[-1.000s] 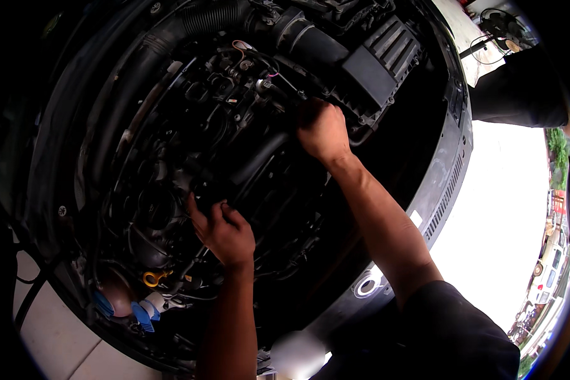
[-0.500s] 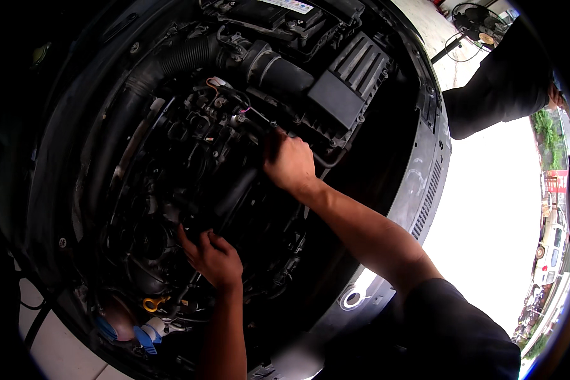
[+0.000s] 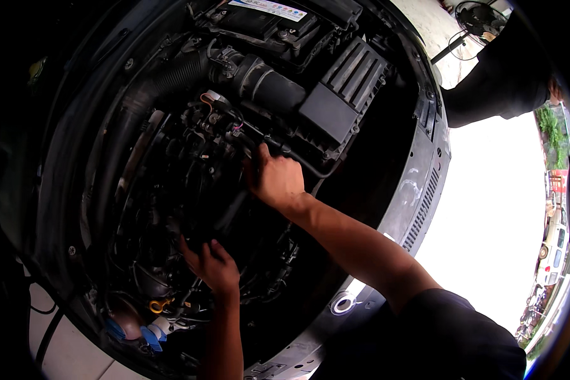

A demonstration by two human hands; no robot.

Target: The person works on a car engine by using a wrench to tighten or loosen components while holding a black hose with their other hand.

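Both my hands are down in a car's engine bay, at opposite ends of a smooth black engine part (image 3: 231, 212) lying mostly in shadow. My right hand (image 3: 277, 179) grips its far end. The index finger points forward beside a thin hose, and the other fingers curl out of sight. At the near end, my left hand (image 3: 214, 269) holds the part between thumb and fingers, with the fingertips partly lost in the dark. Just beyond the right hand are small wiring connectors (image 3: 237, 126) with an orange and a pink wire.
A ribbed black air filter box (image 3: 339, 104), a corrugated intake hose (image 3: 177, 76) and a battery (image 3: 259, 25) fill the far side. A yellow dipstick handle (image 3: 158, 306) and blue caps (image 3: 153, 337) sit near left. The front panel (image 3: 418, 202) borders the right; another person's dark-clothed arm (image 3: 487, 92) is beyond.
My right hand has shifted slightly toward me and left, and its index finger is now straighter. My left hand has hardly moved. The whole view has tilted a little.
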